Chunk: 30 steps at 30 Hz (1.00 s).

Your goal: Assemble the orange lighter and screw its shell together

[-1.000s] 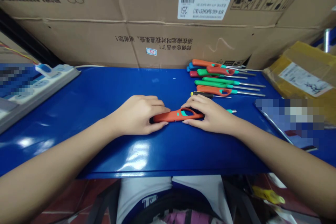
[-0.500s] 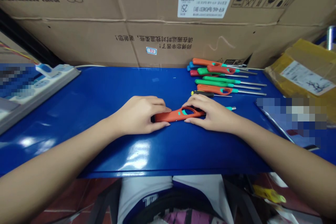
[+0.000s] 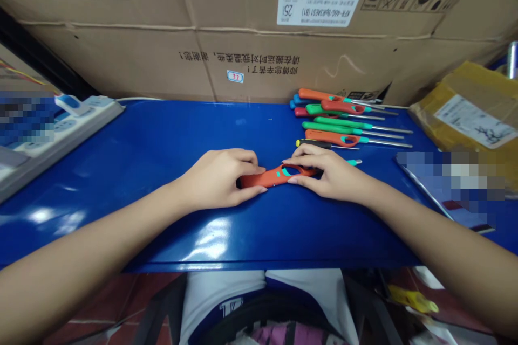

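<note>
An orange long-nosed lighter (image 3: 272,177) with a teal trigger lies across the middle of the blue table (image 3: 162,140). My left hand (image 3: 220,178) is closed round its left end. At the trigger end, my right hand (image 3: 327,172) grips the handle with curled fingers. The lighter's teal collar and metal tip (image 3: 354,162) stick out past my right hand.
Several more lighters (image 3: 335,124) in orange, green and blue lie in a row behind my right hand, with a dark screwdriver (image 3: 319,144). A big cardboard box (image 3: 251,27) walls the back. A white power strip (image 3: 60,124) sits left, a yellow parcel (image 3: 473,113) right.
Both hands and the orange lighter have shifted slightly away from me; the grip is the same.
</note>
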Motion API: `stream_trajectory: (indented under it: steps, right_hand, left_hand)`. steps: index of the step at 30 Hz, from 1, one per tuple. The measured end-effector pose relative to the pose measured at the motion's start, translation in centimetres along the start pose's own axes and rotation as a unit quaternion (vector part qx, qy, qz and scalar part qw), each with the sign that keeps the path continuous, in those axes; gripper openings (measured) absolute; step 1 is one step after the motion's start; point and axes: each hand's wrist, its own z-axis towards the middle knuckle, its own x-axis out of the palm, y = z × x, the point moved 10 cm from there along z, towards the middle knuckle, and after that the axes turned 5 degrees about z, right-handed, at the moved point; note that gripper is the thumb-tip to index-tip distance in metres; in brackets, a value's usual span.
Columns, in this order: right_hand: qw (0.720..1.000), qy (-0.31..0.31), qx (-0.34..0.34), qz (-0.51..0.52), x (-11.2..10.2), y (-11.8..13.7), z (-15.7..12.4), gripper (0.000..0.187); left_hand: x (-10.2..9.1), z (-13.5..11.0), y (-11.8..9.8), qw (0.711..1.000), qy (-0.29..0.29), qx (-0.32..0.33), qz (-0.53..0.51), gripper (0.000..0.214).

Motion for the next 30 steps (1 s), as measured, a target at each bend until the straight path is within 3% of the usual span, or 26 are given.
stream_trajectory:
  steps: [4, 9, 13, 18, 30]
  right_hand:
    - [1.0, -0.004, -0.001, -0.018, 0.1, 0.1, 0.0, 0.034]
    - [0.997, 0.021, -0.022, -0.068, 0.2, 0.5, -0.4, 0.038]
    - [0.994, 0.017, -0.056, -0.093, -0.3, 1.0, -0.6, 0.033]
    - [0.993, -0.019, -0.082, -0.089, -1.4, 2.0, -0.5, 0.025]
    - [0.989, 0.001, -0.049, -0.136, -0.8, 2.1, -0.6, 0.023]
  left_hand:
    - [0.2, 0.1, -0.1, 1.0, 0.007, -0.017, 0.018, 0.027]
    - [0.5, 0.1, -1.4, 0.99, -0.004, 0.018, 0.142, 0.024]
    - [0.6, 0.2, -1.7, 0.983, -0.029, 0.037, 0.178, 0.032]
    - [-0.1, 0.4, -1.3, 0.987, -0.062, 0.03, 0.146, 0.042]
    - [0.6, 0.2, -1.6, 0.998, -0.039, 0.016, 0.04, 0.037]
